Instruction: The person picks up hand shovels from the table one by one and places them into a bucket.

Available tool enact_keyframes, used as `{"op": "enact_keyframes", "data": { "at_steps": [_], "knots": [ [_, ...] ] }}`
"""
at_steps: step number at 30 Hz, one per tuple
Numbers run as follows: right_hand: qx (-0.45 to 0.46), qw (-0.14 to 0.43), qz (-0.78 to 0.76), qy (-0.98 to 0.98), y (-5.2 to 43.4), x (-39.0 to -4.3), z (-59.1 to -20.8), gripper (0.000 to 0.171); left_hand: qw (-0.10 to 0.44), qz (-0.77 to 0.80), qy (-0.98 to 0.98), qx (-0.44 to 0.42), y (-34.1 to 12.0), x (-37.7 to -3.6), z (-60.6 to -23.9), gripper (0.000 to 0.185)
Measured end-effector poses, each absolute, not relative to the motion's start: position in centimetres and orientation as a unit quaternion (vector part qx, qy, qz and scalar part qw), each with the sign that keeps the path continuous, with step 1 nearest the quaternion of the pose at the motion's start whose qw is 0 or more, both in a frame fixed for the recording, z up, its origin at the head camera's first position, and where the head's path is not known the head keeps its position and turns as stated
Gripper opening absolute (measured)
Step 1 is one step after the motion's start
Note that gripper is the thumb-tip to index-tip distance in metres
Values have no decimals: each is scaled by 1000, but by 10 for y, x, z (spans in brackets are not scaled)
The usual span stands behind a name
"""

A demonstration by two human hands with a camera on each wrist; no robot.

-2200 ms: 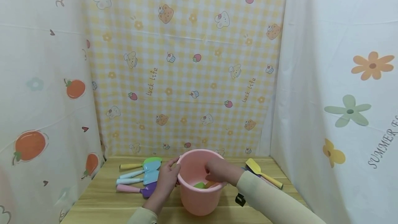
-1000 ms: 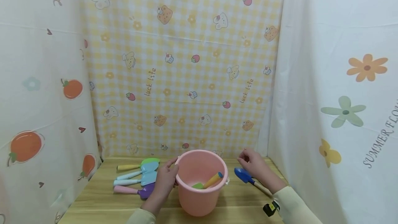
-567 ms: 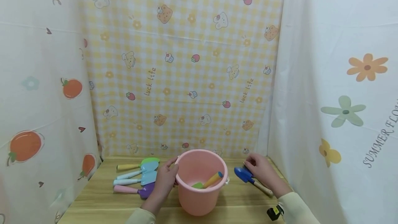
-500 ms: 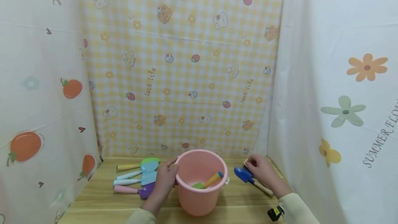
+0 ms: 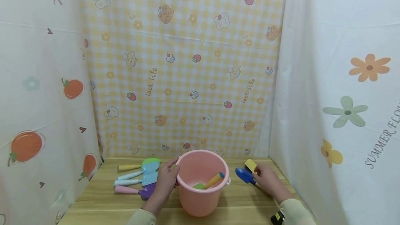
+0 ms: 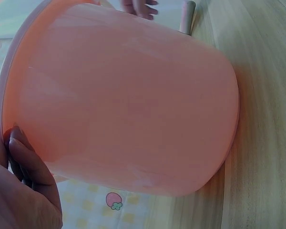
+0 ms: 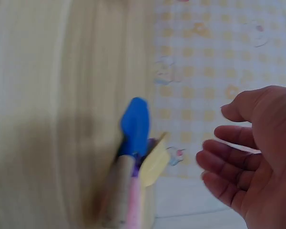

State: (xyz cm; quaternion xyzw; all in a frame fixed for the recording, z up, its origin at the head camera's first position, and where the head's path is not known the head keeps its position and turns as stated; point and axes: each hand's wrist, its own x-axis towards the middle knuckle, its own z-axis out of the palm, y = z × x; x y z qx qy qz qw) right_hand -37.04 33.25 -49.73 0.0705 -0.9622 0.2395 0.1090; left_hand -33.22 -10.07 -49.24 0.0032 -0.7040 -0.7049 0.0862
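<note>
**A:** I see a wooden bench [image 5: 103, 200] between printed cloth walls. What is being worked on?

**B:** The pink bucket [image 5: 200, 197], which stands in the middle. The left hand [image 5: 165, 182] grips its left rim, and an orange-handled shovel [image 5: 212, 181] lies inside.

**A:** And the other hand?

**B:** The right hand [image 5: 267, 181] is to the right of the bucket. Its grip is loose and empty, just beside the blue shovel [image 5: 242, 174] and the yellow shovel [image 5: 250, 165]. I judge this is the reaching step. Next, the fingers must close round one handle. Four more shovels [image 5: 140, 180] lie to the left of the bucket.
</note>
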Motion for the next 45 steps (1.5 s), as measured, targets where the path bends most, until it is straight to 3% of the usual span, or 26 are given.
{"op": "enact_keyframes", "data": {
  "at_steps": [8, 21, 26, 45],
  "knots": [
    [63, 104, 201, -972, 336, -373, -526, 20, 84, -703, -706, 3, -100, -333, -494, 49],
    [51, 105, 129, -985, 338, -376, -541, 15, 91, -704, -705, 2, -100, -334, -490, 49],
    [66, 132, 105, -983, 339, -372, -547, 4, 86, -709, -700, 3, -99, -332, -490, 50],
    [89, 169, 95, -977, 348, -376, -567, 24, 90, -702, -706, 4, -100, -333, -491, 49]
  ]
}}
